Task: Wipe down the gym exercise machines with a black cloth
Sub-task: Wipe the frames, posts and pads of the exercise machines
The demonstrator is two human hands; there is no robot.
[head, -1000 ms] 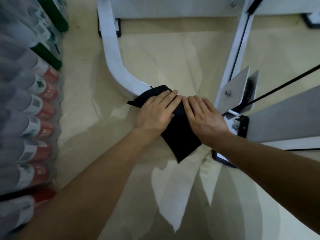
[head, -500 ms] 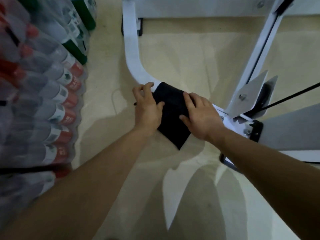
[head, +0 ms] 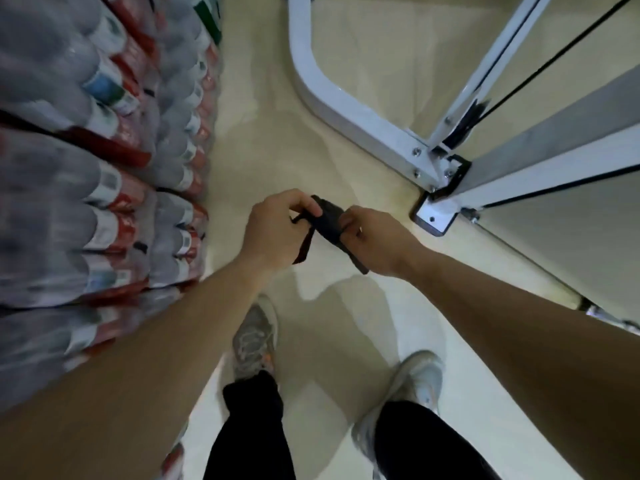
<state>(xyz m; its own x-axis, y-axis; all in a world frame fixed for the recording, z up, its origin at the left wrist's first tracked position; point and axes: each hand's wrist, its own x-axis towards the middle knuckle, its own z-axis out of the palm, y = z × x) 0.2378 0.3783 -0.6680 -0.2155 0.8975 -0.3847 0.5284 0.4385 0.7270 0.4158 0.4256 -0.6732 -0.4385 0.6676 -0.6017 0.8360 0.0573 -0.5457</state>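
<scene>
Both hands are holding the black cloth up over the floor, near the white machine frame but clear of it. The left hand is pinching the cloth's left edge with curled fingers, and a strip is hanging down past the palm. The right hand is curling around the other end, so the bunched cloth is stretching between the two sets of fingertips, beside stacked packs of bottles.
</scene>
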